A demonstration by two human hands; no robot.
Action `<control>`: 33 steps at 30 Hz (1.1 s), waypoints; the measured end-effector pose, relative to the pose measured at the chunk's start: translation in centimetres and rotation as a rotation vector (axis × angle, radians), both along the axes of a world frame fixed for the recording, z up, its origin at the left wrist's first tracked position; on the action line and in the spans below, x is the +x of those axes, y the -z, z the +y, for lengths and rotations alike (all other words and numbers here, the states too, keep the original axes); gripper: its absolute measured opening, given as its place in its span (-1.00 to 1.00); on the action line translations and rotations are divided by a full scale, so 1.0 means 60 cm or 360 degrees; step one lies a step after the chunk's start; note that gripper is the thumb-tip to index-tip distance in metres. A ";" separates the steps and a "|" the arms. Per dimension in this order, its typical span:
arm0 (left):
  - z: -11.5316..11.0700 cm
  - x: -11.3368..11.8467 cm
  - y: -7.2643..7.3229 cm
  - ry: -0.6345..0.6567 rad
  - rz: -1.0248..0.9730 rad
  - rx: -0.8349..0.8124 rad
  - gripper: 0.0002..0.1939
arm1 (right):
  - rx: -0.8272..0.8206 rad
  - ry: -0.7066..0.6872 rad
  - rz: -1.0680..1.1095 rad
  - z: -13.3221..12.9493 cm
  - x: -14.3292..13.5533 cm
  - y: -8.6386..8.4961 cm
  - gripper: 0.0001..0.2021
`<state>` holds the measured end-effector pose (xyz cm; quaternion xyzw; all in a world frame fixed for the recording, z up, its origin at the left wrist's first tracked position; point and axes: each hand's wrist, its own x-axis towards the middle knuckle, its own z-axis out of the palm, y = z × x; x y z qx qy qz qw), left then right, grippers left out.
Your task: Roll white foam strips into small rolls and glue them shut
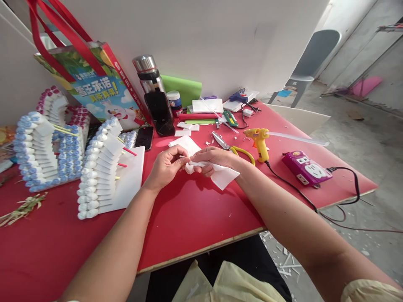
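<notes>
My left hand (166, 167) and my right hand (215, 157) meet above the middle of the red table. Between them they pinch a thin white sheet, like tissue paper (224, 177), gathered into a narrow fold at the fingertips. Its loose end hangs out below my right hand. Just behind my fingers lies another white sheet (186, 145), partly covered by the left hand. Scissors with yellow handles (244, 153) lie close to my right wrist. Further right stands a yellow hot glue gun (260, 142) with a long clear glue stick in its back.
Curved white stands with rolled blue-and-white pieces (97, 167) fill the left side. A shopping bag (94, 84), steel flask (147, 73) and phone (159, 113) stand behind. At right are a purple power socket (307, 168) and its cables. A green cutter (231, 118) lies at the back.
</notes>
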<state>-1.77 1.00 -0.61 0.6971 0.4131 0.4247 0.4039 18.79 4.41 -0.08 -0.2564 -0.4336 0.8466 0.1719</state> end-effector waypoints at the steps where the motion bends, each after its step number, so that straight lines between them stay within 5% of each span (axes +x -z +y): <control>1: -0.001 0.001 -0.003 0.0012 0.0027 0.0007 -0.88 | -0.0022 -0.0049 0.0010 0.001 0.001 -0.001 -0.84; 8: -0.013 0.005 -0.027 0.0078 -0.0070 0.0042 -0.90 | -0.0350 -0.0413 0.0342 0.006 -0.003 0.001 -0.82; 11: -0.010 0.005 -0.021 0.0029 -0.0049 0.0057 -0.88 | -0.0337 -0.0331 0.0224 0.003 -0.009 -0.001 -0.83; 14: -0.003 0.006 -0.006 -0.0094 -0.0111 0.0007 -0.83 | 0.0114 0.0160 -0.0110 -0.008 -0.016 -0.006 -0.87; 17: 0.003 0.008 0.003 -0.0242 -0.0341 -0.0303 -0.70 | 0.0929 0.0626 -0.0491 -0.021 -0.022 -0.010 -0.88; 20: 0.003 0.009 0.002 -0.0267 -0.0321 -0.0666 -0.56 | 0.1774 0.0725 -0.0844 -0.029 -0.024 -0.009 -0.88; 23: 0.000 0.009 -0.001 -0.0084 -0.0260 -0.0917 -0.53 | 0.2301 0.0554 -0.1130 -0.034 -0.023 -0.007 -0.82; 33: 0.001 -0.008 0.000 0.0174 -0.0185 -0.1069 -0.68 | 0.2537 0.0248 -0.1199 -0.035 -0.015 -0.011 -0.77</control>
